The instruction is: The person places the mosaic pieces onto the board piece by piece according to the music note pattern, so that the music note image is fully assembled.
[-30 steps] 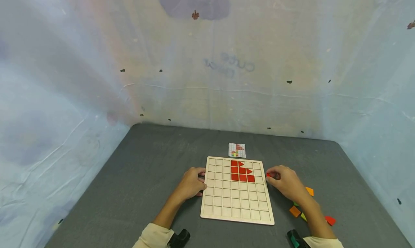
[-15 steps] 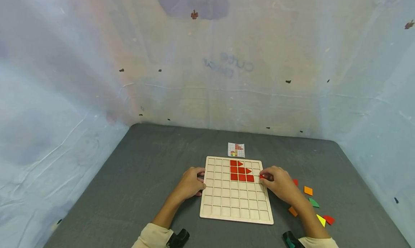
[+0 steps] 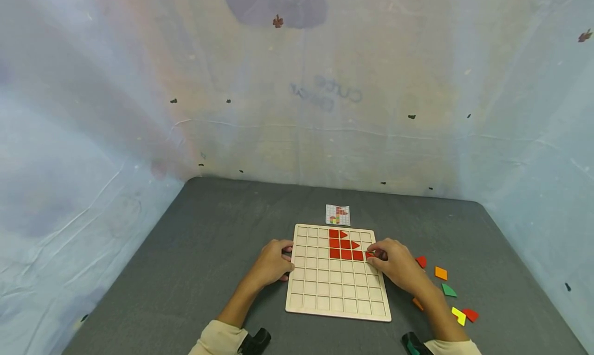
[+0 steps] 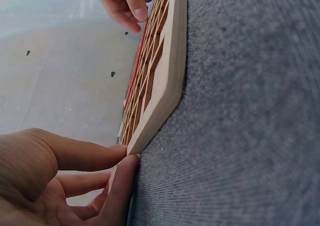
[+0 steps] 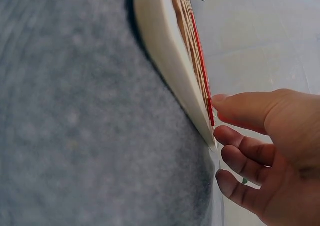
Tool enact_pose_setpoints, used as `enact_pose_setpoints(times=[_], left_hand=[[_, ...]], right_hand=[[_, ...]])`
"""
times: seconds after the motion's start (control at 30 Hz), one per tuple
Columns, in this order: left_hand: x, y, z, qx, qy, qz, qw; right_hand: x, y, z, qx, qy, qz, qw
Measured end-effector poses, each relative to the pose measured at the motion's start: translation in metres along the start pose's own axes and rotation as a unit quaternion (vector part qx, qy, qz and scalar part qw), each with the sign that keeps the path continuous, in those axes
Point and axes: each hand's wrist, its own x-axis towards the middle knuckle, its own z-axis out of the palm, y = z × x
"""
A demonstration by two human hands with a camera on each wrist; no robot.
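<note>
Board [image 3: 337, 293]: pale smooth wood, squarish, rounded corners, recessed grid, flat on fuzzy grey tabletop [image 3: 232, 231]. Flat red tiles [image 3: 346, 254], squares plus triangles, sit in upper rows. Left hand [image 3: 271, 262]: thumb and fingers nearly together, pinching board's left edge. Right hand [image 3: 397, 261]: fingers curled, small gap to thumb, pinching end piece [image 3: 369, 254], also red, at third row's right; outline partly hidden.
</note>
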Motion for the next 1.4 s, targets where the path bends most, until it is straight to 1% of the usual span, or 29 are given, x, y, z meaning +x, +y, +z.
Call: enact_pose_setpoints(times=[0.17, 0.3, 0.47, 0.8, 0.97, 1.17, 1.33, 1.4], left_hand=[[-0.0001, -0.0001, -0.0001, 0.000, 0.000, 0.001, 1.0000], [-0.0004, -0.0001, -0.0004, 0.003, -0.002, 0.004, 1.0000], [0.0000, 0.0003, -0.0007, 0.004, 0.000, 0.002, 1.0000], [-0.0007, 0.0003, -0.0012, 0.007, -0.002, 0.003, 1.0000], [-0.0001, -0.0003, -0.0010, 0.005, -0.001, 0.002, 1.0000], [0.0006, -0.0002, -0.0005, 0.002, -0.002, 0.000, 1.0000], [0.0007, 0.0000, -0.0001, -0.003, -0.001, -0.001, 1.0000], [0.0006, -0.0001, 0.0001, -0.003, 0.000, -0.003, 1.0000]], right_hand=[[0.0001, 0.0017, -0.0007, -0.002, 0.003, 0.002, 1.0000], [-0.0003, 0.0031, -0.0010, -0.004, 0.001, 0.011, 0.9999], [-0.0004, 0.0038, -0.0009, -0.001, 0.001, 0.010, 0.9999], [-0.0010, 0.0011, -0.0004, 0.002, -0.012, -0.005, 0.9999], [-0.0022, 0.0004, -0.0003, 0.003, -0.011, -0.016, 0.9998], [-0.0033, 0.0013, -0.0013, 0.024, -0.012, -0.029, 0.9992], [-0.0046, 0.0029, -0.0066, 0.050, -0.007, -0.023, 0.9985], [-0.0056, 0.0058, -0.0099, 0.053, -0.003, -0.020, 0.9984]])
